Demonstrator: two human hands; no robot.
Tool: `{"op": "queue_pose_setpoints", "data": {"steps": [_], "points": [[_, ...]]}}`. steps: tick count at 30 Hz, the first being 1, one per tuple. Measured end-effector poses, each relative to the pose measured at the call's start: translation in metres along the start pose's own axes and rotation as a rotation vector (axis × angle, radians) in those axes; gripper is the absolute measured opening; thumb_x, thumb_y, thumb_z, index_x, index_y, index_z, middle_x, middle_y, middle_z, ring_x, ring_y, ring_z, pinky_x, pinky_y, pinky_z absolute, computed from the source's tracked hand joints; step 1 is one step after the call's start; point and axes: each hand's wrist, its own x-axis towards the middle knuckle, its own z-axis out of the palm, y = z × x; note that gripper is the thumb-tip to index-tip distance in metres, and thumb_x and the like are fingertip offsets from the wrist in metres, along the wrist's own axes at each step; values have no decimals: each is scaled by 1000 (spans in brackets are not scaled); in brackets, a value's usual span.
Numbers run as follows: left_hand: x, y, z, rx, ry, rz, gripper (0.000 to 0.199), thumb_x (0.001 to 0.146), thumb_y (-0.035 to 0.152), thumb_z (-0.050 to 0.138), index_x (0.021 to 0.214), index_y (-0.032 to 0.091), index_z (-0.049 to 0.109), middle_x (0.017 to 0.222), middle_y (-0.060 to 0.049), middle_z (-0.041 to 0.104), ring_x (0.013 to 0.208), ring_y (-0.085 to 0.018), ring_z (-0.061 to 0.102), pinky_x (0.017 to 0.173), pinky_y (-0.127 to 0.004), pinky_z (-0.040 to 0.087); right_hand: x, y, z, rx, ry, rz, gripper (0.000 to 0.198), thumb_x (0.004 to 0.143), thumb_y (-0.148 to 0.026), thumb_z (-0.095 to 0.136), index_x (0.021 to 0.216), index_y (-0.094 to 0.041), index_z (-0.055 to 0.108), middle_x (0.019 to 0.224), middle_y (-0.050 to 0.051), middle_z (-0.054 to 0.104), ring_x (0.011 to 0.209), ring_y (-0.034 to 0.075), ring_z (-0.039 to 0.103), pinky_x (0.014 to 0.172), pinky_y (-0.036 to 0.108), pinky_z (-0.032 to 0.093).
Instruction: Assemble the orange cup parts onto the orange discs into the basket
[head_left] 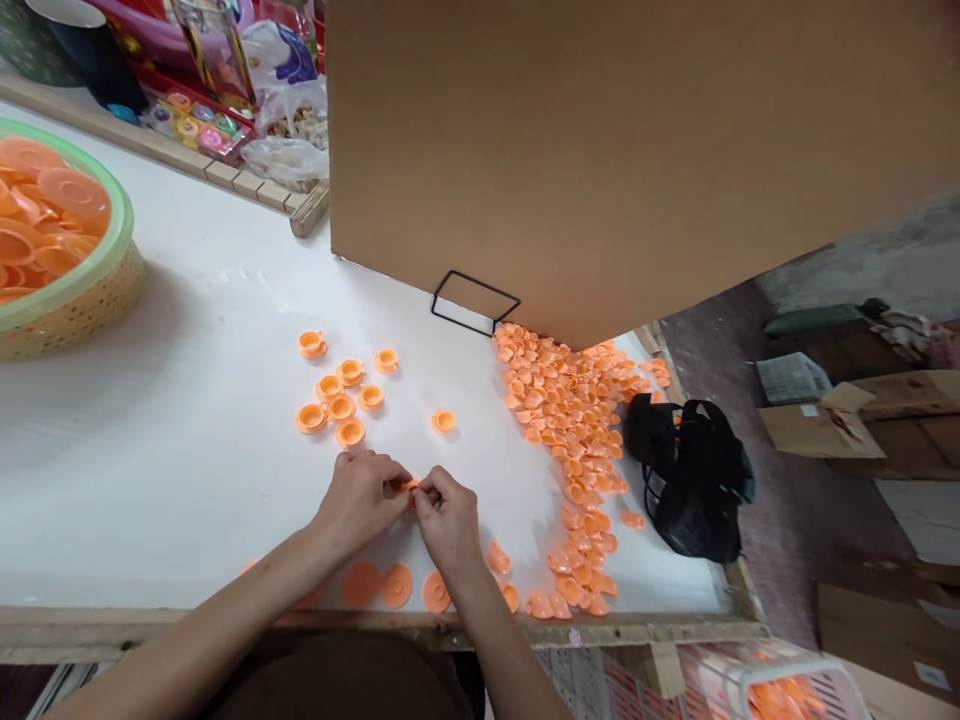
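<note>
My left hand [369,490] and my right hand [448,517] meet low over the white table. Between their fingertips they pinch a small orange plastic piece [407,486], mostly hidden, so I cannot tell if it is a toy cup or a saucer. Just beyond my hands stand several orange toy cups on saucers [341,406], with one more cup and saucer [443,422] off to the right. Flat orange saucers [397,585] lie along the near edge under my forearms. A loose toy cup [498,558] rests right of my right wrist.
A large pile of orange toy cups [574,400] spreads on the right, beside a black bag [694,480]. A tall cardboard box [600,150] and a black wire frame [475,302] stand behind. At left sits a green-rimmed basket [120,230] of orange saucers.
</note>
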Motion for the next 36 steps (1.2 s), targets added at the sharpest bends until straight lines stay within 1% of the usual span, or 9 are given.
{"op": "queue_pose_setpoints", "data": {"steps": [9, 13, 16, 19, 22, 25, 28, 32, 36], "points": [[-1, 6, 8, 147, 50, 40, 20, 79, 24, 53, 62, 18, 60, 69, 0, 67, 74, -17, 58, 77, -35, 32, -5, -2, 12, 14, 69, -16, 15, 76, -16, 48, 63, -21, 51, 57, -4, 50, 55, 12, 48, 55, 23, 36], [6, 4, -13, 189, 83, -99, 21, 81, 30, 50, 70, 20, 64, 66, 0, 64, 64, -17, 55, 61, -29, 32, -15, 6, -31, 47, 54, -10, 14, 80, -30, 55, 86, -22, 65, 78, 2, 64, 66, 15, 58, 63, 26, 45], [-2, -13, -41, 154, 166, -122, 29, 85, 40, 48, 103, 25, 64, 75, 1, 65, 66, -16, 56, 59, -27, 35, -36, 20, -73, -286, 140, 108, 19, 78, -37, 61, 88, -21, 65, 89, 6, 64, 75, 20, 58, 67, 30, 44], [-33, -44, -65, 218, 64, -47, 29, 84, 39, 51, 107, 25, 62, 84, -1, 65, 70, -17, 58, 65, -28, 41, -49, 35, -94, -493, 15, 245, 18, 69, -29, 68, 84, -21, 63, 83, 5, 63, 74, 21, 58, 64, 31, 42], [-74, -75, -74, 259, -149, 1, 29, 72, 20, 56, 99, 27, 64, 98, -2, 62, 84, -18, 60, 72, -28, 43, -47, 39, -87, -328, -47, 228, 16, 71, -24, 63, 86, -20, 64, 79, 4, 63, 73, 20, 59, 65, 30, 44], [-94, -89, -66, 225, -172, -12, 26, 73, 14, 52, 94, 25, 63, 100, -3, 60, 86, -18, 59, 74, -28, 44, -32, 31, -68, 22, -12, 178, 26, 78, -38, 58, 93, -18, 67, 79, 5, 65, 70, 19, 60, 65, 31, 49], [-79, -79, -45, 183, -43, 4, 15, 84, 19, 46, 87, 22, 60, 94, -3, 58, 77, -15, 57, 70, -28, 44, -18, 18, -50, 264, -3, 191, 29, 75, -40, 61, 90, -16, 68, 77, 6, 66, 67, 18, 62, 63, 30, 53], [-36, -49, -12, 134, 169, 250, 15, 89, 18, 45, 79, 19, 56, 84, -3, 56, 74, -14, 51, 66, -26, 42, -12, 10, -34, 235, 118, 111, 21, 69, -25, 61, 86, -17, 69, 81, 6, 68, 69, 17, 63, 63, 28, 54], [-18, -32, 4, 238, 170, 513, 27, 90, 8, 37, 73, 17, 56, 78, -4, 56, 76, -16, 48, 68, -29, 40, -12, 15, -29, 136, 189, 3, 15, 73, -22, 57, 75, -20, 72, 82, 5, 68, 75, 17, 63, 68, 28, 54]]}}
